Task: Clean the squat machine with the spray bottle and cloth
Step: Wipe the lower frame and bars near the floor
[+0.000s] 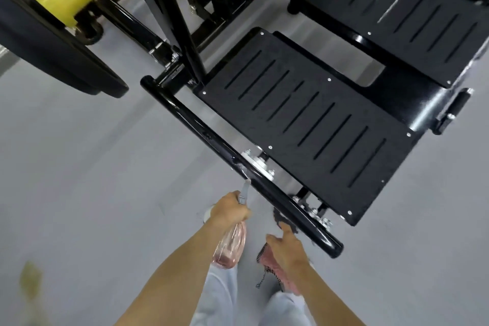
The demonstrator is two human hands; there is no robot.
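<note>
Plainly, I recorded the left hand (230,210) clenched round the neck of the clear pink-tinted plastic spray bottle (229,245). Its grey nozzle (244,192) was aimed at, and just short of, the glossy black tubular base rail (201,127) of the black steel squat machine (391,98). The right hand (285,246) hung just beside the near end of that rail. It grasped the pink woven cloth (268,259) bunched beneath the palm, with one finger extended toward the rail. I judged the bottle light and thin-walled, and liable to dent under a hard squeeze. Liquid appeared to sit at its lower end, so the weight would trail behind the grip. The neck below the trigger seemed the right place to hold it. The cloth looked soft and limp, best kept wadded in the palm so no loose corner dragged on the grey floor (79,167). The rail looked rigid and smooth, likely slippery once wetted. I could not see the trigger or the finger on it, as the back of the left hand covered both. Much of the cloth lay hidden under the right hand and wrist. A pale glint on the rail ahead of the nozzle could be spray or reflection; I could not tell. The black slotted steel footplate (304,119) showed in full, but the machine was cut off at the top and right edges.
</note>
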